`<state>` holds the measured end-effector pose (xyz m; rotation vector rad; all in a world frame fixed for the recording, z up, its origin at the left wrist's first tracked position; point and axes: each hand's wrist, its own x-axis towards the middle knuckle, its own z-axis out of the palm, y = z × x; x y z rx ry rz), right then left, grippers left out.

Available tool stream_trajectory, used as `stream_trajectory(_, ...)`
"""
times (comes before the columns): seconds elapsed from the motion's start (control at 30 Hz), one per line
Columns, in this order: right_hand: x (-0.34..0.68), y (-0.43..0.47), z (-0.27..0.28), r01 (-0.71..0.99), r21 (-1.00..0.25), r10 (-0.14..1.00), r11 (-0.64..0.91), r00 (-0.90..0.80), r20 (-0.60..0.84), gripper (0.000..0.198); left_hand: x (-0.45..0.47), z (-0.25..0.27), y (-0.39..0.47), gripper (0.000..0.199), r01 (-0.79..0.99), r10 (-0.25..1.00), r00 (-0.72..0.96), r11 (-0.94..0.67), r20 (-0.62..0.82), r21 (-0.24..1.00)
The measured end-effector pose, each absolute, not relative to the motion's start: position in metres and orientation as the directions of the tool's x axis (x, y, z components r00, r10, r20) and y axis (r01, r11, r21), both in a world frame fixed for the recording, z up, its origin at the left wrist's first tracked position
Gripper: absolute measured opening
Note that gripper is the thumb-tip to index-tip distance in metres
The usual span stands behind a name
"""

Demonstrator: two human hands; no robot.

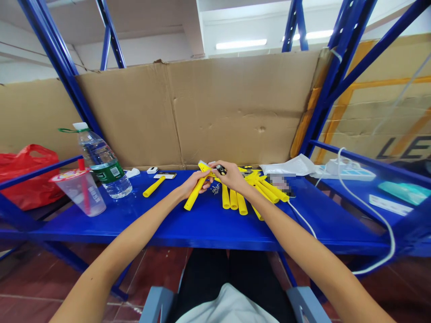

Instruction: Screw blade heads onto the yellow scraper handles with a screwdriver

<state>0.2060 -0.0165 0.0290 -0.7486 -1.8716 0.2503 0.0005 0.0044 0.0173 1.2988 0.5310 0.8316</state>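
Observation:
My left hand [197, 183] is closed around a yellow scraper [193, 197], its tubular handle slanting down to the left. The scraper's head, with a pale edge, points up and away from me. Against that head my right hand [229, 174] grips a short black-handled tool [221, 169] that looks like a screwdriver; its tip is hidden by my fingers. Just below my hands lie small loose screws [215, 189]. Several more yellow scrapers [241, 204] are spread and piled to the right, handles toward me. One yellow handle [154, 186] lies apart on the left.
A tilted-looking water bottle [109, 172] and a plastic cup with a red straw [81, 193] stand left on the blue table [188, 231]. Behind rises a cardboard panel [235, 107]. White plastic packaging [289, 166] lies back right; a white cable [387, 224] hangs over the right edge.

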Motion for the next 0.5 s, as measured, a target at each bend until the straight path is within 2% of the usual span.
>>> stream_trajectory(0.2,0.208,-0.02,0.037,0.446,-0.553,0.673,0.704,-0.17,0.72,0.018,0.005,0.022,-0.003,0.048,-0.2,0.786,0.598,-0.043,0.156,0.979)
stream_trajectory(0.5,0.206,-0.024,0.041,0.399,-0.563,0.658,0.724,-0.152,0.738,0.019,0.01,0.025,-0.009,0.056,-0.152,0.79,0.557,-0.208,0.258,0.966)
